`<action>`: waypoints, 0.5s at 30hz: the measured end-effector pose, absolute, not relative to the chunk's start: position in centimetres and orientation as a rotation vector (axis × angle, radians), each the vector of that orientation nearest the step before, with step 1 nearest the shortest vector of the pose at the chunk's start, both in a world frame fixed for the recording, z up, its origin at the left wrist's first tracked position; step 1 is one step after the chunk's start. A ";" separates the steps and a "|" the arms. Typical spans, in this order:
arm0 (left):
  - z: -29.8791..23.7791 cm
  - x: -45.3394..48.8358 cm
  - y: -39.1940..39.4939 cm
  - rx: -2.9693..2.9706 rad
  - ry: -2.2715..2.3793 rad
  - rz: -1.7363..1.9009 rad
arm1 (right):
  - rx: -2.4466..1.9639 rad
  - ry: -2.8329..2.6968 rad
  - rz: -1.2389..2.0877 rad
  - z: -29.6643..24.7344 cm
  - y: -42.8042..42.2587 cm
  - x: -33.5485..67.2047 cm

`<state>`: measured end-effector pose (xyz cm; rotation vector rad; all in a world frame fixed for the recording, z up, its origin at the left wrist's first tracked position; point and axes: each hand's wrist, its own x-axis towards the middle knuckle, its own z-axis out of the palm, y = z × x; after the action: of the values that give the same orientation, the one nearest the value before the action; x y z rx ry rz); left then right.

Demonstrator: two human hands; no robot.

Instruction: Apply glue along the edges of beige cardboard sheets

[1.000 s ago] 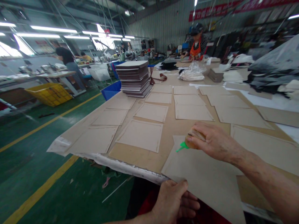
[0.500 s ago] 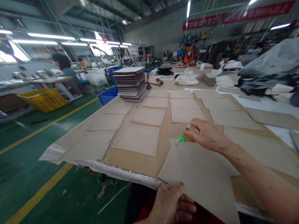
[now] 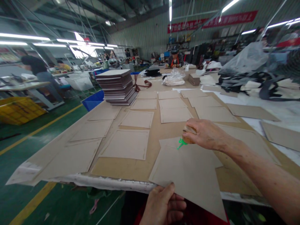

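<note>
My right hand (image 3: 206,135) is closed around a small glue bottle (image 3: 187,139) whose green nozzle points down at the far edge of a grey-brown cardboard sheet (image 3: 189,173). That sheet lies tilted over the table's near edge. My left hand (image 3: 164,204) pinches its near corner, thumb on top. Several similar square sheets (image 3: 125,144) lie in rows on the brown-paper-covered table (image 3: 122,168).
A tall stack of boards (image 3: 116,86) stands at the table's far left, a blue bin (image 3: 93,100) beside it. A clear plastic bag (image 3: 173,78) and dark material piles (image 3: 255,82) lie farther back. One person works at the table's far end, another at the left bench.
The view swung rightwards and the sheet now overhangs the table edge more. My right hand stays at the sheet's far edge with the bottle; my left hand keeps its pinch.
</note>
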<state>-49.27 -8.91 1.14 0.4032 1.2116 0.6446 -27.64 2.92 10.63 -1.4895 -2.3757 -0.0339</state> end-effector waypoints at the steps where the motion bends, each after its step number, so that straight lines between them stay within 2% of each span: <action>1: 1.2 -49.3 -8.9 0.405 1.217 0.649 | -1.517 -2.379 -0.034 10.7 2.6 -27.2; 15: 1.5 -49.3 -9.0 0.440 1.293 0.673 | -1.880 -2.233 0.026 10.2 -3.0 -19.7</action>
<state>-49.29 -9.05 1.46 0.4400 1.2934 0.6733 -19.68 -3.02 10.22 -1.8801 -2.2325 0.0255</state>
